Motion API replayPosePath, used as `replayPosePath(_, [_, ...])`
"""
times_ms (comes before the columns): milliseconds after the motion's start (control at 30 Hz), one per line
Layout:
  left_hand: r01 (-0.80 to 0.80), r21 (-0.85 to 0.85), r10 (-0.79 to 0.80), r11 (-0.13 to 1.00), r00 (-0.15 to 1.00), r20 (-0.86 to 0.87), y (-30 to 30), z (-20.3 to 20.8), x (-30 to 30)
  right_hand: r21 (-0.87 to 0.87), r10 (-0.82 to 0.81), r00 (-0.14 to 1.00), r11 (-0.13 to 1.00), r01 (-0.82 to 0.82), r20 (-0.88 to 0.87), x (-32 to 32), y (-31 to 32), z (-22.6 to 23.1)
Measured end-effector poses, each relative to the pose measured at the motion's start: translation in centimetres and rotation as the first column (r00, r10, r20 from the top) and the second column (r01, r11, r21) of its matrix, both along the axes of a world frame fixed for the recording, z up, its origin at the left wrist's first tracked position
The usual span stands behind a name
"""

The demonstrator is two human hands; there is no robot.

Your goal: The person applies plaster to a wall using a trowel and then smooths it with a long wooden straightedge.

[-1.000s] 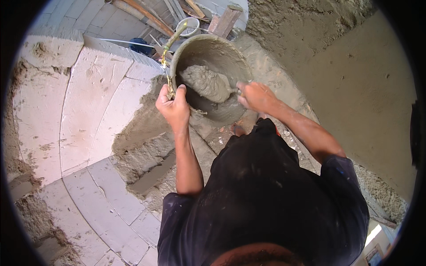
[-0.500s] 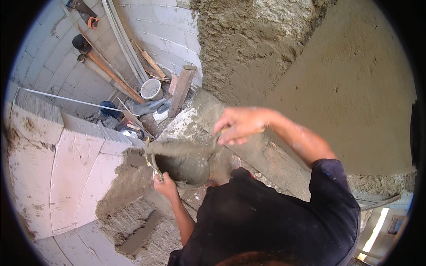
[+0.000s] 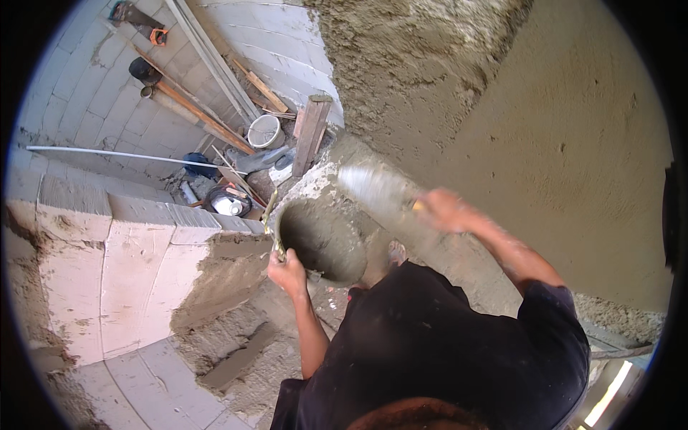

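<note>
The person's left hand (image 3: 288,274) is closing around the left rim of a mortar-caked bucket (image 3: 350,228), close to where its yellow-wrapped handle (image 3: 270,209) is rising. The bucket is sitting just ahead of the person's black shirt (image 3: 437,337), its mouth facing up toward us and grey mortar coating the inside. Over to the right, the right hand (image 3: 448,210) is holding a trowel (image 3: 369,185) by its yellowish handle, fingers wrapped tight; hand and blade are blurring, so I can't tell whether the blade is touching the smeared ledge (image 3: 423,235) under it. The blade is pointing away from the hand, up and to the left, beyond the bucket's rim. A grey-plastered wall (image 3: 566,165) is filling the right side. Toward the far corner, a small white bucket (image 3: 266,132) is standing beside an upright wooden board (image 3: 312,136), and an orange-handled handsaw (image 3: 158,36) is resting farther back, against pale blockwork (image 3: 86,100).
</note>
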State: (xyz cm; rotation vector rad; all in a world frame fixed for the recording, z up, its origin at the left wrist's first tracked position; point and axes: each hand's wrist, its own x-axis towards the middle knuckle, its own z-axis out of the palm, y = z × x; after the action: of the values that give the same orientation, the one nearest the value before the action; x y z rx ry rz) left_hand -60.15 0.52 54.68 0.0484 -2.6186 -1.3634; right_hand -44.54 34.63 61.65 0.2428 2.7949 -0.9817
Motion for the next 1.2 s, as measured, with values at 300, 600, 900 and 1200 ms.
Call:
replayPosePath(300, [0.352,0.062,-0.34,0.934,0.929,-0.147,6.4,7.4,-0.4,0.351,0.293,0.944,0.909,-0.224,-0.154,-3.9,-11.1,-9.2])
replayPosePath(600, [0.54,0.062,-0.517,0.84,0.829,-0.212,6.1,11.1,-1.3,0.495,0.326,0.937,0.839,-0.226,-0.124,-2.8,-12.2,-5.4])
replayPosePath(900, [0.539,0.084,-0.491,0.838,0.812,-0.315,1.9,11.1,-1.6,0.456,0.255,0.954,0.876,-0.158,-0.158,-2.1,-15.5,-1.4])
replayPosePath(1200, [0.619,0.132,-0.518,0.774,0.739,-0.431,-2.1,14.4,3.2,0.169,0.232,0.973,0.958,-0.23,0.009,-0.8,-16.0,-1.3])
